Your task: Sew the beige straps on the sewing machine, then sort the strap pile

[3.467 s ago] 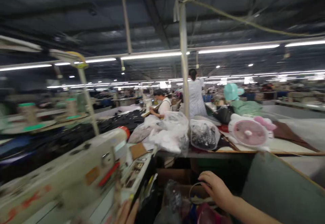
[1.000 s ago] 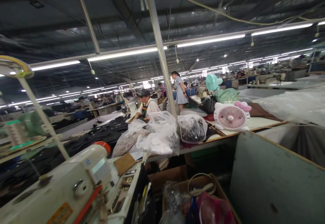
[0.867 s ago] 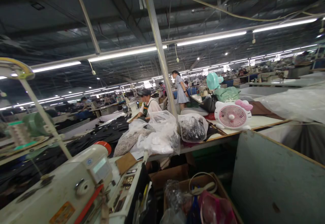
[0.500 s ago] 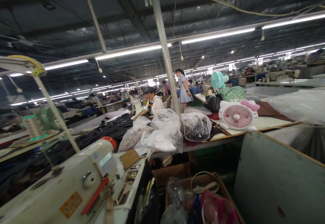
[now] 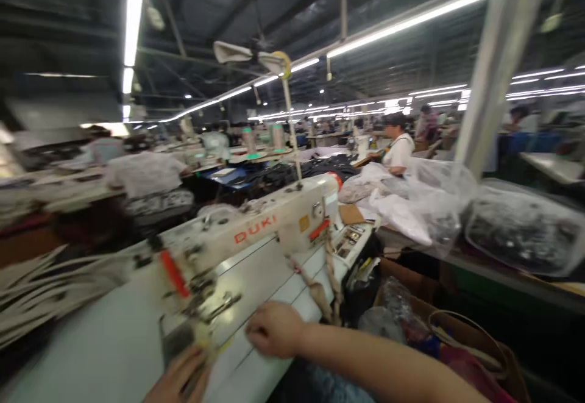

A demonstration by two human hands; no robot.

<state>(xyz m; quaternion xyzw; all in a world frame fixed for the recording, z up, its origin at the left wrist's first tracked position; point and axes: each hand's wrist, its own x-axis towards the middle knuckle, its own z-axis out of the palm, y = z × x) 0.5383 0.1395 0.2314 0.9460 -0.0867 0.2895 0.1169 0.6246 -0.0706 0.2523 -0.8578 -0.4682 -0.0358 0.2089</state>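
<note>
A cream sewing machine (image 5: 256,232) with red lettering stands on a white table (image 5: 105,342). My right hand (image 5: 273,328) rests on the table just right of the needle area (image 5: 205,296). Its fingers are curled under and what they hold is hidden. My left hand (image 5: 178,378) lies at the bottom edge, in front of the presser foot, beside a small dark piece (image 5: 176,343). Its fingers are smeared by motion.
Clear plastic bags (image 5: 425,208) of parts lie on a bench to the right. An open cardboard box (image 5: 461,330) of bags sits below them. White strips (image 5: 41,287) pile up at the left. Other people (image 5: 397,147) sit at machines beyond, and a pole (image 5: 493,67) rises at right.
My view has swung left and down onto the sewing machine. Both hands, out of view a moment ago, are now on the table by the needle.
</note>
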